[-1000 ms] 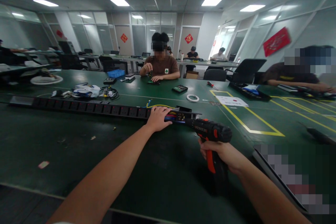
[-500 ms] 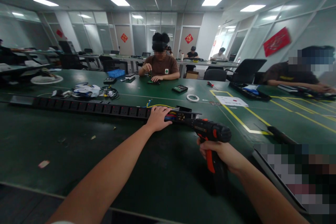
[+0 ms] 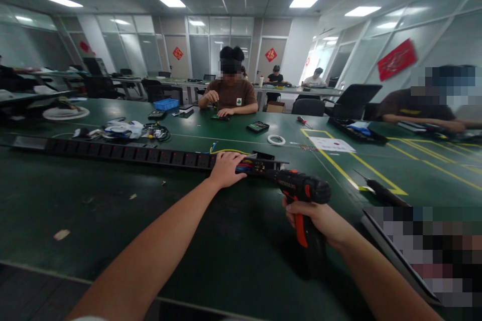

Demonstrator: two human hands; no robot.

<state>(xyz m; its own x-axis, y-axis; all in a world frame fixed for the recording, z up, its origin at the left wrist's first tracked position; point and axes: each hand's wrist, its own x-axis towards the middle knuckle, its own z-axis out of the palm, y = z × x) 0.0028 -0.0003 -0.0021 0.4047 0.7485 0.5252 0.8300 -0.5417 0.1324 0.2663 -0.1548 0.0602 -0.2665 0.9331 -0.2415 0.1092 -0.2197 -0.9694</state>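
Note:
A long black power strip [image 3: 150, 154] with a row of sockets lies across the green table. My left hand [image 3: 225, 168] grips it near its right end, fingers over the top and thumb at the near side. Beside that hand, the strip's end is open, with coloured wires and a small circuit board [image 3: 259, 165] showing. My right hand [image 3: 314, 215] is closed round the handle of a black and orange cordless drill [image 3: 303, 186]. The drill points left, its front end at the strip's open end; I cannot tell whether the bit touches anything there.
A black-handled screwdriver [image 3: 386, 193] lies to the right. Beyond the strip are a white ring [image 3: 276, 140], a circuit board in a black case [image 3: 258, 126], a paper sheet [image 3: 331, 144] and bundled cables [image 3: 124, 129]. A co-worker [image 3: 229, 93] sits opposite, another [image 3: 417, 103] at right.
The black-handled screwdriver on the right has shifted left across the table. My hands, the drill and the power strip look nearly unmoved.

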